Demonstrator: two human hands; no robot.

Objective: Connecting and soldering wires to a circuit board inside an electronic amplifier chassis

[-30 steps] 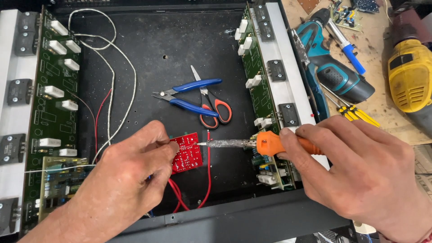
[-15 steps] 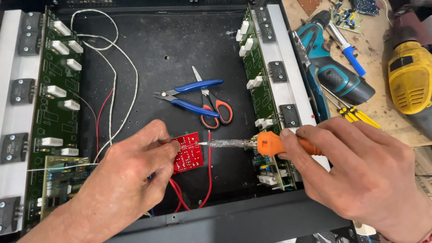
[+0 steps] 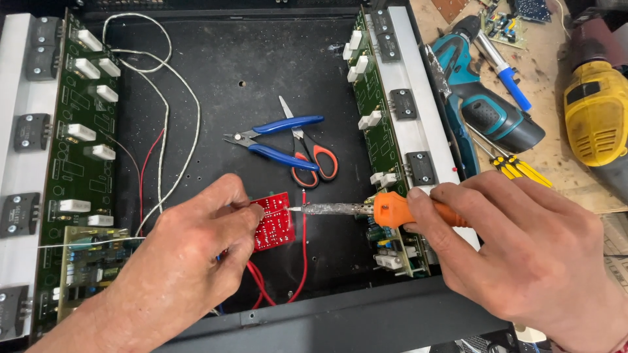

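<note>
Workbench (image 3: 556,163) (drills (image 3: 598,121), screwdrivers (image 3: 517,168))

Definitely an electronics repair workshop. Open black metal chassis (image 3: 275,72) filling most of the frame, green circuit boards (image 3: 82,150) along its left and right walls. Blue-handled cutters (image 3: 275,140) and orange-handled scissors (image 3: 314,157) lying mid-frame. Orange-handled soldering iron (image 3: 366,210) touching a small red board (image 3: 275,222) at lower centre. Scuffed wooden bench (image 3: 556,140) on the right, crowded with a teal cordless drill (image 3: 490,104), a yellow power tool (image 3: 598,117) and yellow screwdrivers (image 3: 517,168).
</note>
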